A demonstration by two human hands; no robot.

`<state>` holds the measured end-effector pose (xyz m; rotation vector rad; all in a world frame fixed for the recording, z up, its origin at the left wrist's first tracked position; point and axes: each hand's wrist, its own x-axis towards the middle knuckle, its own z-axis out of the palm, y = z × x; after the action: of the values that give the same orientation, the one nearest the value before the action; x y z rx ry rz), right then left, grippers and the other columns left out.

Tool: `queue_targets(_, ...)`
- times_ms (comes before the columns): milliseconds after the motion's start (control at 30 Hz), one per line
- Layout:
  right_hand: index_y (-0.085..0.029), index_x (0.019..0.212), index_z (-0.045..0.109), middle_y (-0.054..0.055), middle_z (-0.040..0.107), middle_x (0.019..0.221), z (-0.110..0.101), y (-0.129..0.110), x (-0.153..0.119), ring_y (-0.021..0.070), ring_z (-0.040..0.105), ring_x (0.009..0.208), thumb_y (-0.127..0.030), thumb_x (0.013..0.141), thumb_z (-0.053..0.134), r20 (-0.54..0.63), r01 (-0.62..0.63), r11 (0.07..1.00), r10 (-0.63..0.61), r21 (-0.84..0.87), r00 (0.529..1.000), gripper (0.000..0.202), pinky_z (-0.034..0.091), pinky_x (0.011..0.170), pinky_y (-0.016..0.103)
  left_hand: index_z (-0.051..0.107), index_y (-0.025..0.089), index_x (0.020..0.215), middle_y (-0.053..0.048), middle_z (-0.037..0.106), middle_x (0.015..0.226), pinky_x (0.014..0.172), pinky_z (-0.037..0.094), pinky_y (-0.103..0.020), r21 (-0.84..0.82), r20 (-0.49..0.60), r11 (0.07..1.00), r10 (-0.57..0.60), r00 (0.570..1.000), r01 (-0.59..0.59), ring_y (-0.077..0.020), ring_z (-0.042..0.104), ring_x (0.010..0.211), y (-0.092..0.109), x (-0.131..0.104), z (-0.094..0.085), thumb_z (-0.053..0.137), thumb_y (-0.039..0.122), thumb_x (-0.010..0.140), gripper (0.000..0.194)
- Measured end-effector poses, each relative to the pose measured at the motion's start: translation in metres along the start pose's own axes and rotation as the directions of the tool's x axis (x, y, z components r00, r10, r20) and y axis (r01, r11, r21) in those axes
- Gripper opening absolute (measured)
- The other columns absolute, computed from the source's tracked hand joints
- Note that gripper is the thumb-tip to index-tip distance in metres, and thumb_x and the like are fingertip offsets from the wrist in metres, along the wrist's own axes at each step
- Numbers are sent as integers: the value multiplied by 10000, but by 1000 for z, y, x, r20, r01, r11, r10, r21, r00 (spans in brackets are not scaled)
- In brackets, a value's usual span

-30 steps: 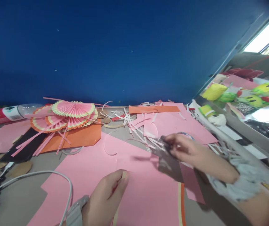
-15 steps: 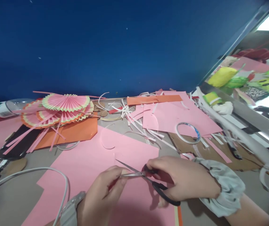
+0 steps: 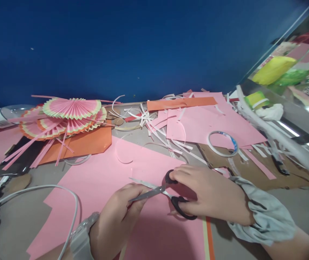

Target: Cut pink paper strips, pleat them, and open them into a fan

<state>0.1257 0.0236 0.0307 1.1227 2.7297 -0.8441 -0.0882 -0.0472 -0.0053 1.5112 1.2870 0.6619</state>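
Note:
My right hand grips a pair of scissors by its black handles, fingers through the loops. The metal blades are parted and point left. They lie across the fingertips of my left hand, the lower blade in front of them. The left thumb and fingers are pinched together; what they hold, if anything, is hidden. Beneath both hands spreads a large pink paper sheet. Near my body, sheets with yellow and orange edges show under pink paper.
Pink pleated paper fans lie at the back left on orange paper, near a black phone. A white cable loops by my left wrist. Right of centre are paper strips, a tape roll and cardboard.
The scissors have turned in my right hand, and their lower blade now slants down across the left fingertips. My right hand has risen slightly. The view has shifted a little.

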Motion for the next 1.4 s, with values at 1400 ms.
queue_targets(1400, -201, 774, 523, -5, 602, 730, 3, 4, 0, 160, 556, 705, -309, 757, 560, 7, 55, 993, -55, -103, 998, 115, 337, 598, 258, 578, 265, 1158, 7, 641, 1084, 892, 408, -276, 52, -21, 996, 78, 997, -77, -179, 534, 1022, 3, 3, -3, 399, 220, 907, 311)
